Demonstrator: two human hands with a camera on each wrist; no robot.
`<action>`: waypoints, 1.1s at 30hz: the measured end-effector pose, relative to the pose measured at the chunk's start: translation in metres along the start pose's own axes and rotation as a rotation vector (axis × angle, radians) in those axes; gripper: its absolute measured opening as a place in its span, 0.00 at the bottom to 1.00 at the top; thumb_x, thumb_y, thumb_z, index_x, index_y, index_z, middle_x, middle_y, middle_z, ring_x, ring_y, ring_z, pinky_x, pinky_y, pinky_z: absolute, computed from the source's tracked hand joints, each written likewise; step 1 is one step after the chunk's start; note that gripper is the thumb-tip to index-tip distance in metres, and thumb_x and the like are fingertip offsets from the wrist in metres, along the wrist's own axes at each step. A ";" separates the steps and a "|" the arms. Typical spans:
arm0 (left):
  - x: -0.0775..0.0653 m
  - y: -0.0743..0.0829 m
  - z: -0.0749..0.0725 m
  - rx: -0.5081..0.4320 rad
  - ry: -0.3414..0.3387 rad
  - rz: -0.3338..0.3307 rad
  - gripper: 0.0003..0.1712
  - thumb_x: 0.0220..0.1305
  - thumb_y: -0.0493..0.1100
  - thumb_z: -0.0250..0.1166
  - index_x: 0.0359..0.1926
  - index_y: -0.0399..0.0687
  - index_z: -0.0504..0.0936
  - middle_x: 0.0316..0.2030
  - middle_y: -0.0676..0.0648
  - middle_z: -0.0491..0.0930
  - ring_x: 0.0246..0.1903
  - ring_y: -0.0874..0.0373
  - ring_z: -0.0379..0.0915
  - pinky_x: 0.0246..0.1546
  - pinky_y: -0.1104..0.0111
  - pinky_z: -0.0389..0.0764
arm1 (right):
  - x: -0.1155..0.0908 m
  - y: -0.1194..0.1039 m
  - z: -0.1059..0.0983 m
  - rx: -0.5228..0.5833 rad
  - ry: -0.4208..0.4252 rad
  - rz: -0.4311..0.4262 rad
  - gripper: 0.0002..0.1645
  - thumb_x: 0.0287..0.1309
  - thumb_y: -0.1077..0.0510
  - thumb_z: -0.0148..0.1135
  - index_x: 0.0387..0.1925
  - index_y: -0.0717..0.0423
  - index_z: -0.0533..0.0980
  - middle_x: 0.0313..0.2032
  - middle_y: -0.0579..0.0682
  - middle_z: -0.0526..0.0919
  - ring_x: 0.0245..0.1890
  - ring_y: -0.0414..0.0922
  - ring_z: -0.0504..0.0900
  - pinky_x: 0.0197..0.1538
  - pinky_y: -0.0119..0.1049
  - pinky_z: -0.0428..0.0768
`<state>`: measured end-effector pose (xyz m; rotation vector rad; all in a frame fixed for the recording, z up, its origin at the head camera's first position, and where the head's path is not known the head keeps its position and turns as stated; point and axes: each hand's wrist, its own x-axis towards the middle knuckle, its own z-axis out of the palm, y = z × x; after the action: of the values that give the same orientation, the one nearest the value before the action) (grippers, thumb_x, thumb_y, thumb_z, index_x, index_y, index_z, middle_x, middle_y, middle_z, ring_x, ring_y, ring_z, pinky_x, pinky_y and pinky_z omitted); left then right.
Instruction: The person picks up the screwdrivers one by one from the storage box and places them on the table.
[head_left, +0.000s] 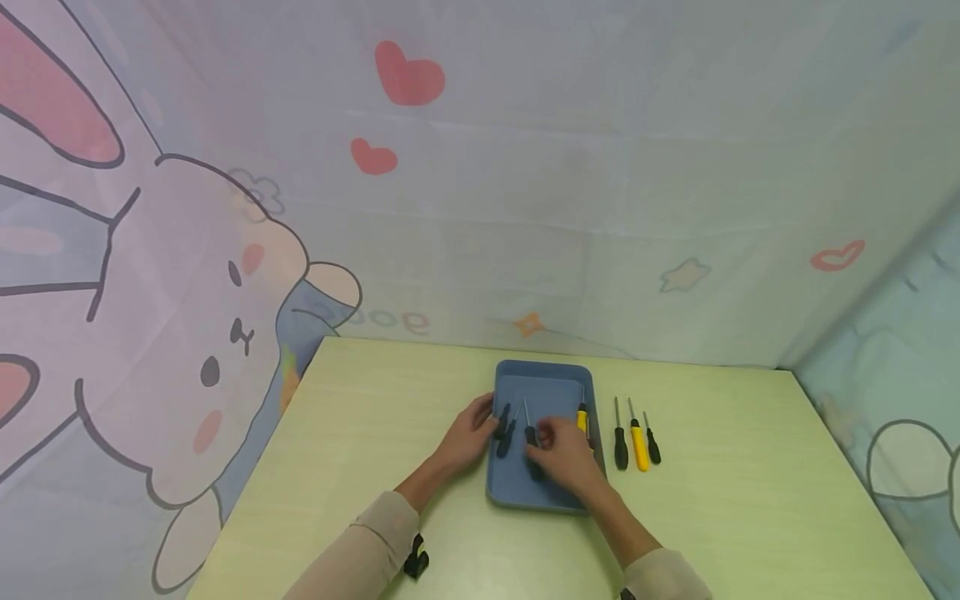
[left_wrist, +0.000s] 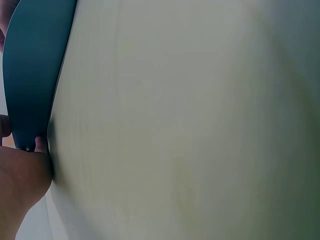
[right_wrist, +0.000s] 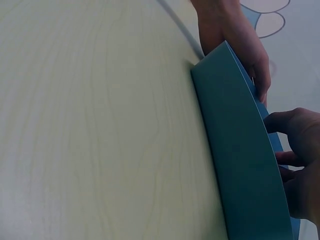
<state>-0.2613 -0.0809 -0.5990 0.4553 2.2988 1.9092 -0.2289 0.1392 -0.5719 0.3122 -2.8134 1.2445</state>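
A pale, wood-grained table (head_left: 405, 392) stands before a printed cloth (head_left: 600, 167) with hearts and a cartoon rabbit (head_left: 187, 333). On it lies a blue tray (head_left: 540, 390); three more screwdrivers (head_left: 639, 447) lie to its right. The left hand (head_left: 465, 435) grips the tray's left side. The right hand (head_left: 567, 452), fingers bent, is at a black-handled screwdriver (head_left: 531, 437) inside the tray; whether it grips cannot be told.

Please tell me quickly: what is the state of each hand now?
Left hand: holding the tray by its left side.
Right hand: at a black-handled screwdriver; whether gripping it cannot be told.
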 end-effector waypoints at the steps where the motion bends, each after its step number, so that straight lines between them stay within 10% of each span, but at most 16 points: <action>1: 0.000 0.000 0.000 0.003 -0.002 -0.001 0.33 0.81 0.34 0.52 0.80 0.29 0.57 0.78 0.30 0.60 0.78 0.37 0.58 0.78 0.49 0.61 | 0.000 0.000 0.001 -0.009 0.000 0.001 0.25 0.56 0.57 0.79 0.50 0.68 0.82 0.38 0.52 0.85 0.37 0.43 0.82 0.44 0.45 0.86; 33: 0.001 0.001 0.002 0.023 0.026 -0.004 0.32 0.79 0.31 0.51 0.78 0.25 0.57 0.77 0.26 0.60 0.77 0.32 0.57 0.78 0.45 0.59 | 0.006 -0.005 0.004 -0.111 0.006 0.045 0.14 0.52 0.62 0.76 0.39 0.66 0.84 0.29 0.50 0.82 0.32 0.47 0.79 0.39 0.46 0.84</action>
<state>-0.2619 -0.0785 -0.5983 0.4316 2.3378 1.9001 -0.2341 0.1322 -0.5704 0.2402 -2.8857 1.0891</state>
